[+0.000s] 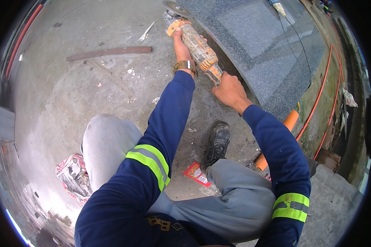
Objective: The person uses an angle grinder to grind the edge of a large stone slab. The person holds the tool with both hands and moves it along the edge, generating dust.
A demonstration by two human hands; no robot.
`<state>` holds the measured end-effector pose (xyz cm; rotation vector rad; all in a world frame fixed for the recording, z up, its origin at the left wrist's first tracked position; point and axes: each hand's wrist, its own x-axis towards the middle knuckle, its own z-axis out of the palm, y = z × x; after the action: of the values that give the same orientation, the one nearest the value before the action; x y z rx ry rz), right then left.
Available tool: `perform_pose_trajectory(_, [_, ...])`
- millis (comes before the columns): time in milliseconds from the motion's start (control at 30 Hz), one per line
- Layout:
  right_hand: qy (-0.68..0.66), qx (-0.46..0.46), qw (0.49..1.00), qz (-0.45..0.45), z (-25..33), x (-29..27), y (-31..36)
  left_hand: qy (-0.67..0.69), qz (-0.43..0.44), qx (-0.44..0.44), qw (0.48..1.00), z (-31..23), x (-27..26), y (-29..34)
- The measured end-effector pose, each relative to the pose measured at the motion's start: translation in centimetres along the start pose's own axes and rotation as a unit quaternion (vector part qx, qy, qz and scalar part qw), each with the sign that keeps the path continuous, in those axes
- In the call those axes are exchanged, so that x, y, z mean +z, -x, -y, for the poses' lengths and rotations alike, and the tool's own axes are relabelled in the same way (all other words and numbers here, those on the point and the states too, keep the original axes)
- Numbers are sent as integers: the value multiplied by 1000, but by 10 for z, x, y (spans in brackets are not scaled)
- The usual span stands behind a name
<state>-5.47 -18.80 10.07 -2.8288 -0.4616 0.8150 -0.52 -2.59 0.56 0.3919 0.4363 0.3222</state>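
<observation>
Both my hands grip a dusty orange angle grinder (198, 46), its body slanting from upper left to lower right. My left hand (182, 49) is closed round the front of its body, just behind the head. At the rear end of the tool my right hand (231, 89) is wrapped round the handle. The round grinding disc (177, 8) lies at the far end, beside the left edge of a polished grey stone slab (255, 45). Whether the disc touches the slab I cannot tell.
A reddish-brown strip (109, 53) and a white plastic fork (146, 32) lie on the concrete. Another corded tool (278, 8) rests on the slab. At right are an orange pipe (290, 120) and a looped orange hose (323, 90). A red packet (198, 174) lies near my shoe (218, 140).
</observation>
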Motion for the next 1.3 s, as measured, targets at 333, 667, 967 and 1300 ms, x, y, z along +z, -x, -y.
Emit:
perform_pose_trajectory(333, [7, 1, 1000, -1, -2, 2, 5, -7, 6, 1, 1000, 1, -1, 7])
perform_pose_trajectory(667, [1, 1, 1000, 3, -3, 2, 4, -6, -9, -7, 1000, 2, 1, 5])
perform_pose_trajectory(967, [3, 1, 1000, 2, -1, 1, -2, -17, 16, 8, 1000, 2, -3, -3])
perform_pose_trajectory(1300, [8, 4, 1000, -1, -1, 4, -8, -19, 10, 1, 1000, 1, -4, -8])
